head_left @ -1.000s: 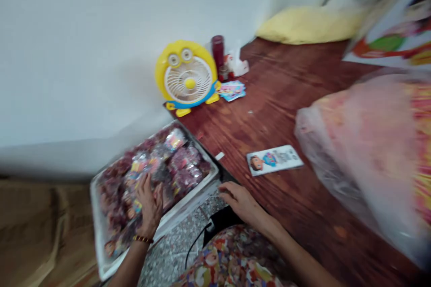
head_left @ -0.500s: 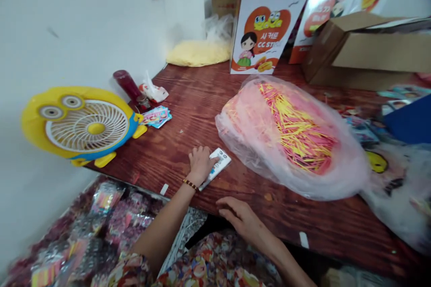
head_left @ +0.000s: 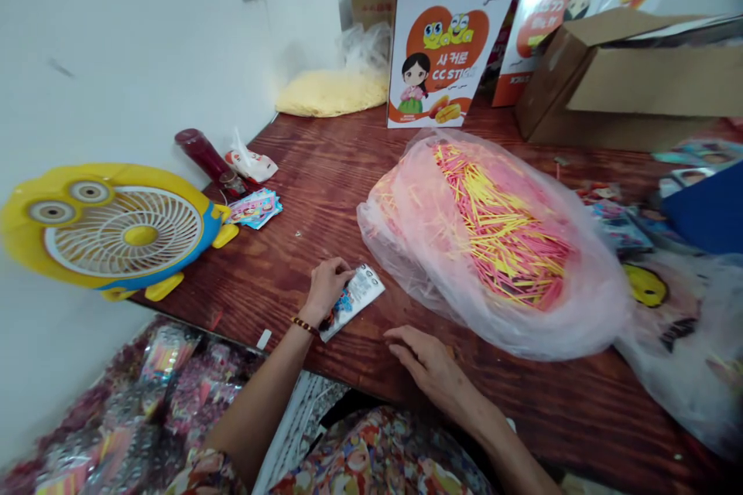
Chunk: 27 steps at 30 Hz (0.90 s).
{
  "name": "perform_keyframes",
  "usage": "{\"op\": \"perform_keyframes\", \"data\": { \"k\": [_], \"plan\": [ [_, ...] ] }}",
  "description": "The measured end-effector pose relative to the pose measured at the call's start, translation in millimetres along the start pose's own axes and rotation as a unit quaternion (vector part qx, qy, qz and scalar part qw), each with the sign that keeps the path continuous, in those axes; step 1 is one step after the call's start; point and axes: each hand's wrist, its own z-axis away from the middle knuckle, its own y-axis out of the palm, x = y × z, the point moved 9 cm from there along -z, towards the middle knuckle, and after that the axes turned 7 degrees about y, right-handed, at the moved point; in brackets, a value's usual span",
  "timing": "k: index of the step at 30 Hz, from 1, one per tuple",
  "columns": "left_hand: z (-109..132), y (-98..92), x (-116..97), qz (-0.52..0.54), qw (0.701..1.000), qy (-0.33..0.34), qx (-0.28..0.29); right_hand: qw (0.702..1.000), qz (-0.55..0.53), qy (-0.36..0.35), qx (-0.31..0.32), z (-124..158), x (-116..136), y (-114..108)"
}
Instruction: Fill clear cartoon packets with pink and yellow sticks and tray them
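Observation:
On the dark red wooden table lies a small white printed plastic bag (head_left: 361,295) with blue and dark markings, flat and slanted. My left hand (head_left: 328,288), wearing a beaded bracelet, is closed at the bag's left edge, thumb and fingers pinched together on it. To the right of the bag, my right hand (head_left: 428,362) hovers near the table's front edge, fingers stretched and thumb apart, holding nothing. Beyond my hands rests a large clear bag (head_left: 400,247) full of thin pink and yellow sticks (head_left: 511,232).
A yellow minion-shaped fan (head_left: 139,236) stands at left, beside a stack of cards (head_left: 255,209), a dark red bottle (head_left: 203,155) and a tissue pack (head_left: 252,164). A printed carton (head_left: 435,54) and an open cardboard box (head_left: 655,93) stand behind. Filled packets (head_left: 116,433) lie below left.
My view has shifted slightly, moving most things left. My left hand's fingers have drawn together at the bag's edge. My right hand has moved a little further over the table.

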Motion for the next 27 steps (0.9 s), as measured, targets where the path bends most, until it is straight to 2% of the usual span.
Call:
{"op": "perform_keyframes", "data": {
  "k": [3,7,9,11,13,16,21,27],
  "plan": [
    [1.9,-7.6,-4.2,0.007,0.999,0.023,-0.023,1.0,0.013,-0.009,0.004,-2.4,-1.2,-10.0],
    [9.5,-32.3,-22.8,0.024,0.997,0.048,-0.052,0.999,-0.016,-0.038,-0.015,-9.0,9.5,-31.4],
    [14.7,-41.2,-43.4,0.068,0.995,0.065,-0.033,0.996,-0.048,-0.055,-0.06,-16.8,21.4,-52.6],
    [20.1,-40.9,-70.6,0.124,0.989,0.08,0.019,0.988,-0.078,-0.07,-0.111,-26.3,34.3,-74.9],
    [25.6,-34.4,-99.3,0.157,0.981,0.093,0.074,0.985,-0.099,-0.066,-0.122,-36.8,41.8,-87.9],
    [32.2,-18.0,-130.6,0.187,0.969,0.096,0.128,0.989,-0.084,-0.075,-0.094,-43.9,46.2,-93.4],
    [42.3,23.2,-148.7,0.215,0.951,0.087,0.206,0.992,-0.025,-0.057,-0.109,-24.9,28.4,-109.3],
    [45.6,48.9,-170.5,0.191,0.947,0.13,0.221,0.992,0.017,-0.062,-0.112,-0.1,15.2,-128.1]
  ]
}}
